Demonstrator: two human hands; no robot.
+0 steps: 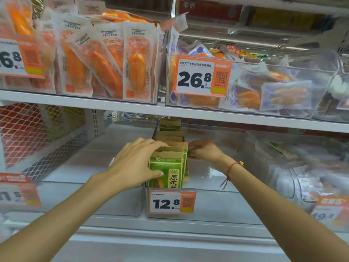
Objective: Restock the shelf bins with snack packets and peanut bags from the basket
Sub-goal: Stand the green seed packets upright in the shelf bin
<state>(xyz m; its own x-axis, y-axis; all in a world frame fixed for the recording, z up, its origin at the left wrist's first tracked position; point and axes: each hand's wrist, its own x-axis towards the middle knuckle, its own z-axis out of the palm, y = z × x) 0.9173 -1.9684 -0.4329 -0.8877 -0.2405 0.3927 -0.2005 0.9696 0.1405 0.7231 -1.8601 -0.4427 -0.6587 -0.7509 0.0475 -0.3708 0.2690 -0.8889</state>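
Head view, only view: my left hand (139, 163) grips the front of a row of green-and-kraft bags (167, 167), thumb across the face of the front bag, fingers curled over the top edges. My right hand (204, 151) is on the right side of the same row, fingers pinching the edge of a bag a little behind the front one; exactly how many bags it holds I cannot tell. Taking the 12.8 price tag (172, 202) as landmark: the row stands upright directly above and behind it, running back into the clear bin (217, 203) the tag is clipped to, hugging that bin's left wall. Right of the row the same bin looks mostly bare. Left of the tag, the neighbouring clear bin (117, 203) shows nothing I can make out inside. Well above the tag, upper shelf: bin of orange-print snack packets (113, 63) packed tight, and right of it a bin with purple-print packets (268, 91) lying loose, partly filled. The basket is not in view. My judgement: task mid-way, upper left bin looks done, the bag row is started and being squared up, more bags needed to fill the lower bins.
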